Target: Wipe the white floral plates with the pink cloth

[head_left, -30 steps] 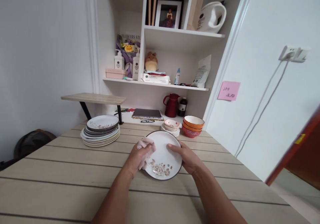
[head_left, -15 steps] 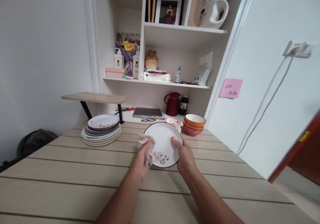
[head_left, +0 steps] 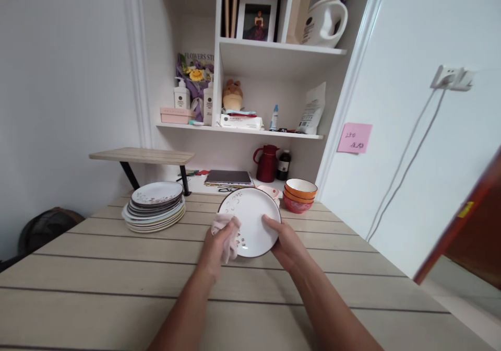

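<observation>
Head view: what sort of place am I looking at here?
Probably a room in a home, though which room is unclear: a white shelving unit holds a framed picture and a plush toy.

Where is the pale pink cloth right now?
In the head view, the pale pink cloth is in the left hand, at the left edge of the white plate, opposite the right hand.
</observation>
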A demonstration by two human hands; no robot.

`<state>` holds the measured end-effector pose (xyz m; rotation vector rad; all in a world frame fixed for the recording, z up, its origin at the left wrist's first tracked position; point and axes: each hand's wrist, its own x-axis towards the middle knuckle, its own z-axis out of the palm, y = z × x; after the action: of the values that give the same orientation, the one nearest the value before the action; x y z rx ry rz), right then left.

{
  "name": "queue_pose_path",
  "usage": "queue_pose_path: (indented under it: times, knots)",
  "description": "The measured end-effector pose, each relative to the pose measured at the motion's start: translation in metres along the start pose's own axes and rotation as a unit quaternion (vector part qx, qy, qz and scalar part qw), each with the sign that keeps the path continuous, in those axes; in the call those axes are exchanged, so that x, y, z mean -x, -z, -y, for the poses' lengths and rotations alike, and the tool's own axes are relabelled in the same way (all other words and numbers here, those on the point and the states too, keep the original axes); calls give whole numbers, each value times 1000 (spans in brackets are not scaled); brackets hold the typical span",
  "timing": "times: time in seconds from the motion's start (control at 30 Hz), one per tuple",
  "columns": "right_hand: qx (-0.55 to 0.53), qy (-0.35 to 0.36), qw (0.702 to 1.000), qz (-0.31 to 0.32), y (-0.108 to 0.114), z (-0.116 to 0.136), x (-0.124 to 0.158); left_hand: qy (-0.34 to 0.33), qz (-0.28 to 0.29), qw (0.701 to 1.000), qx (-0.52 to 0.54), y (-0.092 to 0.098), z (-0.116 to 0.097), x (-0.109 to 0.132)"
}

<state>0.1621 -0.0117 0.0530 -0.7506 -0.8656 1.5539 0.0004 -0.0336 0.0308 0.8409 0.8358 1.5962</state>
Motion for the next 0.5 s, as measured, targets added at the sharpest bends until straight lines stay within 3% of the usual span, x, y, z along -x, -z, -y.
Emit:
queue_pose_path:
  times: [0.13,0.5]
  knots:
    - [29,1,999,39,9,11,2,3,23,994,-106,8,-8,1]
    - [141,-11,988,53,22,27,6,14,99,981,-164,2,-15,10]
